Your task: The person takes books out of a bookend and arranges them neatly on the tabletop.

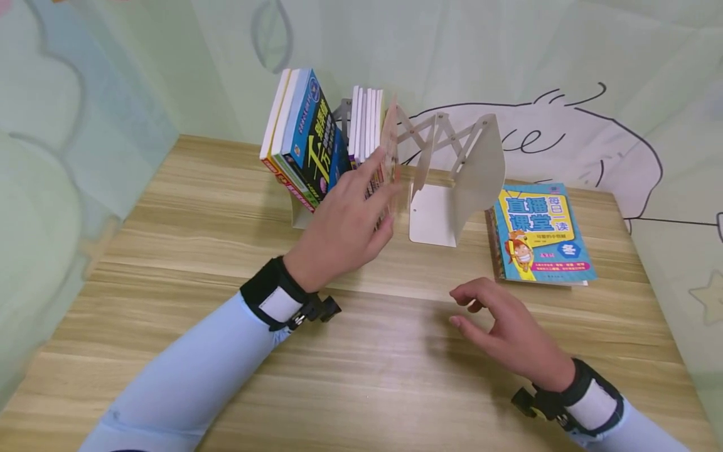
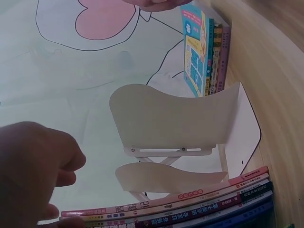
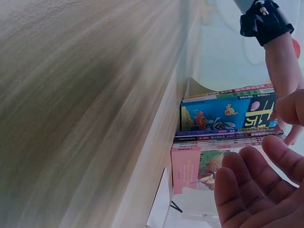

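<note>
My left hand (image 1: 341, 226) is at the front of a row of thin books (image 1: 367, 119), its fingers touching their edges beside a pink-covered book (image 3: 186, 166). The thin books stand upright in a white expandable bookend (image 1: 477, 166). To their left leans a thicker blue-and-black book (image 1: 316, 138) with pale-edged ones beside it. My right hand (image 1: 514, 326) hovers over the table with loosely bent fingers and holds nothing. In the left wrist view, thin book spines (image 2: 190, 209) run along the bottom; part of the left hand's contact is hidden.
A stack of books with a blue cover (image 1: 542, 232) on top lies flat to the right of the bookend. A patterned curtain (image 1: 452, 50) hangs behind the wooden table (image 1: 367, 364). Two upright bookend panels stand right of the pink-covered book.
</note>
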The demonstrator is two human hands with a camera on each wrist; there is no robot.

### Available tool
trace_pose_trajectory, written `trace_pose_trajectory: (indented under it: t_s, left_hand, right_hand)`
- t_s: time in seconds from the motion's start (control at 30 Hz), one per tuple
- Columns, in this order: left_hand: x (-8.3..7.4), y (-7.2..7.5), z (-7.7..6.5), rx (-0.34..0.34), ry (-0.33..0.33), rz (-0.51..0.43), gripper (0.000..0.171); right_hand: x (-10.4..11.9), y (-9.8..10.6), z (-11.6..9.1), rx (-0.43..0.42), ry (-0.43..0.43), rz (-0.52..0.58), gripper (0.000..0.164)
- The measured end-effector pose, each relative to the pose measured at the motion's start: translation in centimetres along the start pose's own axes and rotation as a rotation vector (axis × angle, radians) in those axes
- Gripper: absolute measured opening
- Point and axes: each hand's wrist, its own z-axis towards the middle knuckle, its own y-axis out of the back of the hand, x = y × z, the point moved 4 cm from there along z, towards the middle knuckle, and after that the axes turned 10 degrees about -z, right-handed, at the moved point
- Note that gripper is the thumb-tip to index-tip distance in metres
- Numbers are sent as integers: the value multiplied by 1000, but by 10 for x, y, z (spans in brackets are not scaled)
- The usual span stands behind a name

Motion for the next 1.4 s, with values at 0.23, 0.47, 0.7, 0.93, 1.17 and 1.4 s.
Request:
trace_pose_trajectory:
  t_s: [0.23, 0.47, 0.7, 0.93, 1.17, 1.4]
  left_hand:
    - [7, -3, -1, 89, 54, 45, 36]
    - [8, 2, -3, 72, 84, -2, 30]
    - [2, 7, -4, -79, 4, -112, 20]
    - [-1, 10, -7, -248, 36, -132, 35]
    - [7, 8, -10, -274, 255, -334, 45]
    - [11, 2, -14, -203, 420, -452, 53]
  right_hand:
    - [-1, -3, -1, 15, -5, 16, 35]
    - [-4, -5, -2, 50, -61, 24, 33]
    - [-4, -5, -2, 49, -55, 30, 33]
    - [-5, -6, -4, 45, -52, 30, 32]
    - [-6, -8, -5, 82, -91, 34, 30]
    - [-6, -4, -2, 33, -58, 27, 32]
